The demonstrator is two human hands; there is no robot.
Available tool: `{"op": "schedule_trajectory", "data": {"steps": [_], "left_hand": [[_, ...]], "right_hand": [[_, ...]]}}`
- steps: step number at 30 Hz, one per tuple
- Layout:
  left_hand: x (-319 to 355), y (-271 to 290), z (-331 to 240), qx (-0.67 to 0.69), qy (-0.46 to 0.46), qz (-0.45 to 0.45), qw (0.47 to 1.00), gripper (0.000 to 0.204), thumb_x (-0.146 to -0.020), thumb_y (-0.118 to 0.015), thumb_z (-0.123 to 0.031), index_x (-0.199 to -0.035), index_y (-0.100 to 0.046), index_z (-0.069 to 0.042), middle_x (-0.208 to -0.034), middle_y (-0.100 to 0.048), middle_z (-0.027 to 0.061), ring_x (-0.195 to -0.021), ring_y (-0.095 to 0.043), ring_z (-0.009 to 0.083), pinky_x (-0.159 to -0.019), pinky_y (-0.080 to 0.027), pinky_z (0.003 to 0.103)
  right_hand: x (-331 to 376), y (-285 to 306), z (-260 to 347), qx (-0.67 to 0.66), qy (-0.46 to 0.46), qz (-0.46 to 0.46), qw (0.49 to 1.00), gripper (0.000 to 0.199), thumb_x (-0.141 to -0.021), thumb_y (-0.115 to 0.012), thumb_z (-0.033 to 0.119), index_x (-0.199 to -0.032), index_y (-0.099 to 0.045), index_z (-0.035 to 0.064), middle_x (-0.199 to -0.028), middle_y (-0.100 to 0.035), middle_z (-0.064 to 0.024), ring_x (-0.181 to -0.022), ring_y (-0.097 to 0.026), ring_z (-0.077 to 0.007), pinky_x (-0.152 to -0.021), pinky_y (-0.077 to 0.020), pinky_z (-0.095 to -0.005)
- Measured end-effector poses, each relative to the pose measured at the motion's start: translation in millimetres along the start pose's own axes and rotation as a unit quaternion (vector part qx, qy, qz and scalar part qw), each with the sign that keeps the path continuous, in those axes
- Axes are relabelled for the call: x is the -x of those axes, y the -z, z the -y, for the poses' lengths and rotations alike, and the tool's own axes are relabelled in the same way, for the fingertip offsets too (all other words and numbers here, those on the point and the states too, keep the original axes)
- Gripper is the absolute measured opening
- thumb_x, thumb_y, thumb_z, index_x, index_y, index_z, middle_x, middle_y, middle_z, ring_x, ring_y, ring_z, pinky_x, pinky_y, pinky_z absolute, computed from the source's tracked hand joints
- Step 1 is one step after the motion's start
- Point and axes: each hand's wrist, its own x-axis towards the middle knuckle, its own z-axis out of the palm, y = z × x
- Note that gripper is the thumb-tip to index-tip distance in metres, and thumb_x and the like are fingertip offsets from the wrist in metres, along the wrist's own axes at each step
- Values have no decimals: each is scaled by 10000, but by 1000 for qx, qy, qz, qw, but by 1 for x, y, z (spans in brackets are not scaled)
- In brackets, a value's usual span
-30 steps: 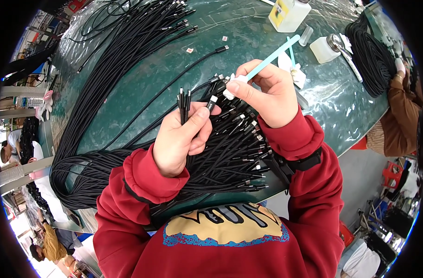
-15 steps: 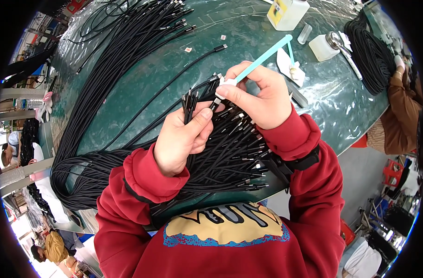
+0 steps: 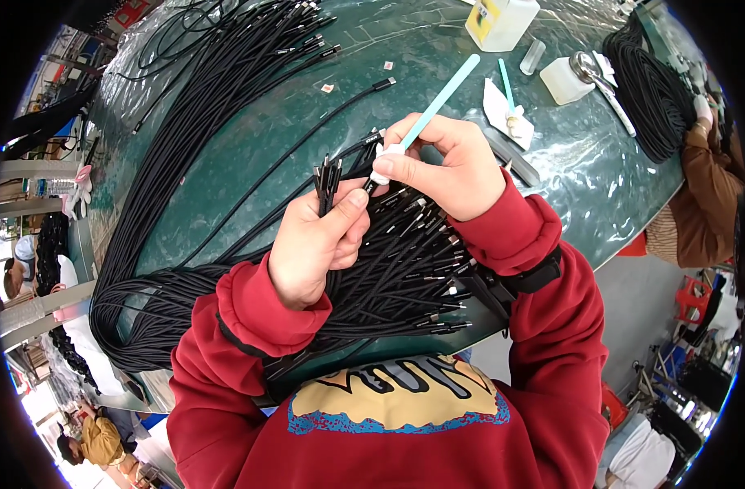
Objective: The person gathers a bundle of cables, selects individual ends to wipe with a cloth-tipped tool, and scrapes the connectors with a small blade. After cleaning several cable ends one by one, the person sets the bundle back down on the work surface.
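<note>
My left hand grips a small bunch of black cable ends, their metal plugs pointing up past my thumb. My right hand pinches a light blue swab stick with a white foam tip, and the tip touches a cable plug beside my left thumb. Under both hands lies a thick pile of black cables with metal plugs on the green table. Red sleeves cover both forearms.
A long bundle of black cables runs up the table's left. At the top right stand a white bottle with a yellow label, a small dispenser bottle, a second blue swab on white wipes, and a coiled cable bundle. Another person's brown sleeve is at the right.
My right hand has brought the swab down and left, from above the cables to the plug by my left thumb. My left hand keeps its hold on the bunch.
</note>
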Motion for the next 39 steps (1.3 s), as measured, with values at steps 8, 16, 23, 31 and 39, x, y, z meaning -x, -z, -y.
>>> {"op": "schedule_trajectory", "data": {"steps": [8,16,23,31,39], "left_hand": [[1,-1,0,-20,-7,9,1000,254,-874,-419,-166,-1046,-479,12,-557,-373,-41,-398,-251,18,-356,-196,163],[1,-2,-3,-31,-2,3,1000,269,-876,-413,-171,-1059,-474,16,-547,-371,-42,-396,-247,20,-357,-201,162],[1,1,-2,23,-7,38,999,276,-873,-416,-172,-1052,-472,30,-543,-368,-43,-400,-247,22,-361,-208,164],[-1,0,-4,48,-7,30,998,247,-838,-482,-135,-1013,-495,38,-597,-465,-3,-414,-313,38,-374,-260,171],[-1,-4,4,-51,-73,-53,995,202,-778,-563,-79,-943,-549,37,-723,-574,71,-459,-448,74,-380,-342,188]], "right_hand": [[1,2,1,-28,-28,24,999,91,-752,-604,60,-808,-555,8,-718,-556,-15,-655,-521,-60,-560,-391,-180],[-1,4,2,-67,-46,28,996,71,-752,-594,44,-796,-550,9,-717,-552,-17,-669,-522,-62,-567,-396,-180],[0,12,2,-35,-44,23,998,85,-748,-599,44,-803,-543,11,-728,-553,-7,-675,-521,-64,-606,-396,-183],[1,11,3,-142,-44,-14,989,96,-743,-608,51,-800,-541,12,-740,-549,-1,-671,-508,-59,-610,-399,-188],[7,-1,7,40,29,41,998,94,-736,-618,58,-787,-548,22,-738,-544,-1,-606,-460,-47,-558,-371,-184]]}}
